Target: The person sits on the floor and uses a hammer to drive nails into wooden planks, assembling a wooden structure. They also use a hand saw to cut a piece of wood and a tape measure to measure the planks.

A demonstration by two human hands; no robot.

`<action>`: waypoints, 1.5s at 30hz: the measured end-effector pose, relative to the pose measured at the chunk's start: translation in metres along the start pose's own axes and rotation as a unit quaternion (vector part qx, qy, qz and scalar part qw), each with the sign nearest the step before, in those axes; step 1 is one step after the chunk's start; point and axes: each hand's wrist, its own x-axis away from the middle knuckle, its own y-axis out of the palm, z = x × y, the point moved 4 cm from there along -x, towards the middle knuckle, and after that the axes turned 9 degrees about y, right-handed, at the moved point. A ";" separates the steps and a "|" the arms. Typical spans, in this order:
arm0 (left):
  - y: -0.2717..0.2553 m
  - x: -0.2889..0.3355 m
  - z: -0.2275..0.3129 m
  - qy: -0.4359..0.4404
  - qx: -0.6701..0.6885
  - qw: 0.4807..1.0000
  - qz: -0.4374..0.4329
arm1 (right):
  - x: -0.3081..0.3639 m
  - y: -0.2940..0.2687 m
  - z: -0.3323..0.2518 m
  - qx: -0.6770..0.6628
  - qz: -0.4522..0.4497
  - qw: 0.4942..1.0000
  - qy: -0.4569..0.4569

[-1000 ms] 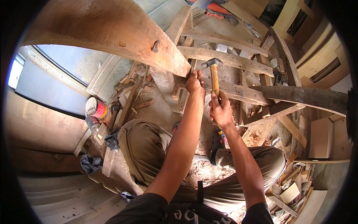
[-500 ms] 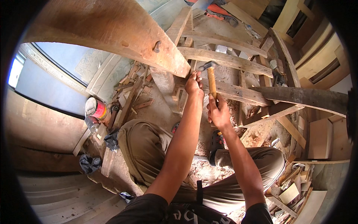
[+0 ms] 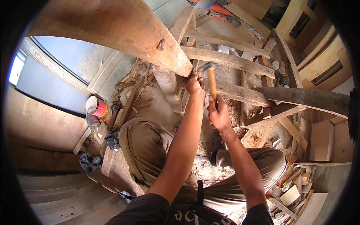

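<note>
**Because the left hand (image 3: 195, 85) sits so near, keep hammer (image 3: 212, 82) blows short**

The right hand (image 3: 219, 114) clasps the hammer; the left is at the beam's (image 3: 112, 30) end, its grip unclear. Beyond, wooden slats (image 3: 240, 91) span a dusty floor (image 3: 210, 24); a tin (image 3: 99, 108) sits left, offcuts (image 3: 291, 197) lie lower right.

I am in what looks like a rough carpentry workshop. The hammer (image 3: 212, 82) in my grip, the timber frame (image 3: 232, 61) before me, wooden panels (image 3: 321, 139) to my right, heaped scrap wood (image 3: 291, 195) and the dusty floor (image 3: 159, 108) all show it.
</note>
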 end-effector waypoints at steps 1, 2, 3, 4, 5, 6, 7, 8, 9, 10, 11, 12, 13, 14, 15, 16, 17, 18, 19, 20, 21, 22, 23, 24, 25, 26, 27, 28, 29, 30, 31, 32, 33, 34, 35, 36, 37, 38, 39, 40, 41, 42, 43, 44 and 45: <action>-0.001 0.000 0.000 -0.003 -0.008 1.000 0.023 | -0.001 0.000 0.002 0.025 -0.013 1.000 0.005; -0.001 -0.002 0.001 0.000 0.002 1.000 0.003 | -0.002 0.001 0.002 0.005 0.002 1.000 -0.015; -0.002 -0.004 0.002 0.003 0.012 1.000 -0.016 | -0.001 0.003 0.003 -0.015 0.017 0.999 -0.034; -0.002 -0.006 0.002 0.006 0.022 0.999 -0.036 | -0.001 0.003 0.003 -0.034 0.031 0.997 -0.054; -0.002 -0.005 0.001 0.005 0.023 0.999 -0.033 | -0.001 0.003 0.003 -0.015 0.027 0.998 -0.048; -0.001 -0.004 0.001 0.005 0.023 0.999 -0.031 | -0.001 0.002 0.003 0.004 0.022 0.999 -0.042; -0.001 -0.003 0.000 0.004 0.024 0.999 -0.028 | -0.001 0.002 0.003 0.022 0.018 0.999 -0.036; -0.001 -0.004 0.001 0.008 0.026 0.999 -0.032 | -0.001 0.002 0.003 0.021 0.021 0.999 -0.031; -0.002 -0.005 0.003 0.013 0.028 0.999 -0.035 | -0.001 0.003 0.003 0.020 0.024 0.999 -0.027; -0.003 -0.006 0.004 0.017 0.031 0.999 -0.039 | 0.000 0.004 0.004 0.018 0.028 0.999 -0.023; -0.002 -0.004 0.003 0.019 0.029 0.999 -0.035 | 0.003 0.006 0.007 -0.014 0.056 0.997 -0.043; 0.000 -0.003 0.002 0.017 0.032 0.999 -0.035 | 0.002 0.005 0.008 0.003 0.050 0.998 -0.048; 0.002 -0.001 0.001 0.015 0.034 0.999 -0.035 | 0.001 0.003 0.010 0.020 0.044 0.997 -0.053; 0.002 -0.002 0.001 0.014 0.035 0.999 -0.033 | 0.001 0.004 0.009 0.036 0.037 0.997 -0.058; 0.000 -0.002 0.001 0.015 0.030 0.999 -0.028 | 0.002 0.005 0.010 0.025 0.040 0.998 -0.051; -0.003 -0.003 0.002 0.015 0.025 0.999 -0.024 | 0.003 0.005 0.011 0.015 0.042 0.998 -0.044; -0.002 -0.002 0.001 0.016 0.022 0.999 -0.023 | 0.004 0.005 0.007 0.005 0.047 0.998 -0.040; 0.001 -0.001 0.000 0.012 0.023 0.999 -0.039 | 0.005 0.004 0.005 -0.004 0.052 0.998 -0.036; 0.004 0.000 -0.002 0.008 0.024 0.998 -0.055 | 0.003 0.004 0.011 -0.009 0.075 0.996 -0.050; 0.000 -0.002 -0.001 0.009 0.025 0.998 -0.065 | 0.003 0.005 0.008 -0.007 0.042 0.999 -0.008; -0.006 -0.006 0.001 0.019 0.010 0.998 -0.061 | 0.007 0.004 -0.003 -0.005 0.010 0.999 0.036; -0.013 -0.011 0.005 0.029 -0.005 0.998 -0.057 | 0.009 0.007 -0.007 -0.004 -0.024 0.997 0.080; -0.010 -0.011 0.006 0.035 -0.019 0.997 -0.061 | 0.009 0.005 -0.007 -0.004 -0.012 0.996 0.083; -0.010 -0.010 0.008 0.030 -0.019 0.996 -0.088 | 0.008 0.005 -0.009 -0.035 0.004 0.997 0.069; -0.013 -0.009 0.013 0.027 -0.018 0.993 -0.113 | 0.007 0.007 -0.012 -0.066 0.017 0.996 0.055; -0.019 -0.005 0.017 0.022 -0.018 0.990 -0.137 | 0.006 0.007 -0.013 -0.098 0.032 0.994 0.043; -0.025 0.002 0.022 0.020 -0.049 0.988 -0.144 | 0.005 0.005 -0.013 -0.116 0.031 0.991 0.050; -0.032 0.007 0.029 0.014 -0.090 0.986 -0.136 | 0.003 0.003 -0.014 -0.134 0.029 0.989 0.058; -0.039 0.018 0.038 0.011 -0.110 0.985 -0.131 | 0.002 0.000 -0.014 -0.153 0.029 0.986 0.064; -0.045 0.033 0.047 0.006 -0.128 0.984 -0.127 | 0.002 -0.003 -0.012 -0.145 0.045 0.987 0.055; -0.050 0.051 0.064 0.056 -0.134 0.986 -0.087 | 0.002 -0.003 -0.007 -0.137 0.058 0.988 0.047; -0.056 0.068 0.086 0.109 -0.139 0.983 -0.045 | 0.002 0.001 -0.004 -0.132 0.067 0.988 0.037; -0.062 0.082 0.114 0.185 -0.125 0.974 -0.046 | 0.008 0.010 -0.007 -0.174 0.072 0.982 0.005; -0.068 0.094 0.143 0.260 -0.113 0.958 -0.047 | 0.014 0.015 -0.004 -0.175 0.068 0.982 0.023; -0.061 0.107 0.173 0.393 -0.112 0.907 -0.102 | 0.015 0.020 -0.001 -0.178 0.063 0.981 0.039; -0.058 0.122 0.200 0.510 -0.115 0.838 -0.157 | 0.018 0.024 0.005 -0.182 0.062 0.979 0.061; -0.049 0.129 0.223 0.558 -0.142 0.789 -0.212 | 0.020 0.028 0.014 -0.194 0.055 0.976 0.086; -0.033 0.136 0.244 0.603 -0.165 0.733 -0.267 | 0.022 0.032 0.017 -0.189 0.059 0.977 0.075; -0.009 0.149 0.261 0.644 -0.168 0.675 -0.319 | 0.024 0.037 0.019 -0.183 0.064 0.979 0.064; 0.014 0.161 0.273 0.681 -0.162 0.611 -0.369 | 0.022 0.038 0.019 -0.175 0.072 0.981 0.047; 0.028 0.159 0.279 0.634 -0.199 0.613 -0.428 | 0.016 0.038 0.029 -0.164 0.086 0.982 0.022; 0.035 0.154 0.288 0.583 -0.240 0.611 -0.478 | 0.015 0.041 0.030 -0.156 0.075 0.984 0.031; 0.039 0.150 0.285 0.545 -0.264 0.609 -0.512 | 0.014 0.043 0.030 -0.148 0.065 0.986 0.041; 0.043 0.144 0.283 0.507 -0.287 0.605 -0.543 | 0.012 0.043 0.031 -0.137 0.056 0.988 0.049; 0.042 0.134 0.276 0.485 -0.295 0.603 -0.560 | 0.010 0.040 0.029 -0.085 0.072 0.993 0.028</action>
